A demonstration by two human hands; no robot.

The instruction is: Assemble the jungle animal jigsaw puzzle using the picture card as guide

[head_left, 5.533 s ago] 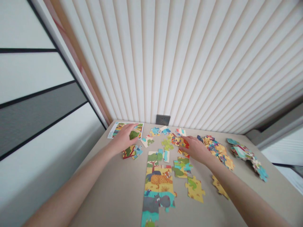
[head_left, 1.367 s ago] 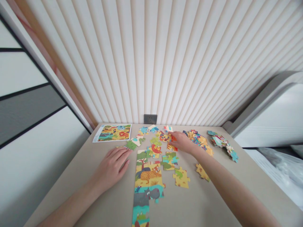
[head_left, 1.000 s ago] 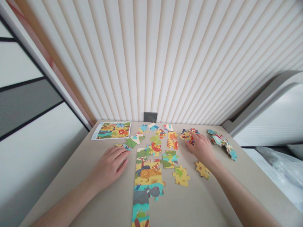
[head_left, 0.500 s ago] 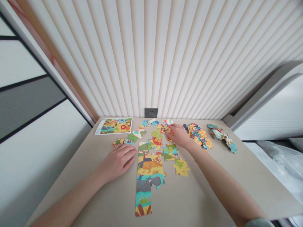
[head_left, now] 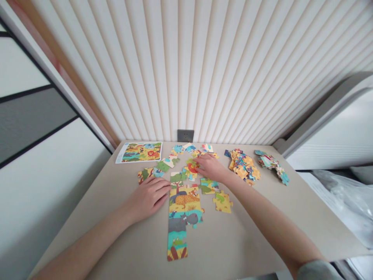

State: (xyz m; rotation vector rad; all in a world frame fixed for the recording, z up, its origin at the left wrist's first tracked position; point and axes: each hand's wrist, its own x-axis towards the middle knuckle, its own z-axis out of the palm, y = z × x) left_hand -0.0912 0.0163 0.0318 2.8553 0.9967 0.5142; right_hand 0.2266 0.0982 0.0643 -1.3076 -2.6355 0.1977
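Well, here's how it stands.

Left hand: my left hand (head_left: 148, 198) lies flat and relaxed, fingers loosely spread, holding nothing, the fingertips touching the left edge of the long jigsaw strip (head_left: 182, 217).

Right hand: my right hand (head_left: 210, 168) sits just above the strip, fingertips down on a red-and-green piece (head_left: 192, 167); I can't tell whether they're pinching it or only resting there.

Handling: a light touch suits this; pressing hard could nudge the loose pieces around it.

Strip: it lies flat on the worktop (head_left: 116, 182), its long axis running straight away from me, its far end pointing at the wall socket (head_left: 185, 135).

Around the strip: a picture card (head_left: 139, 152) lies beyond it to the left, and a heap of pieces (head_left: 243, 165) beyond it to the right.
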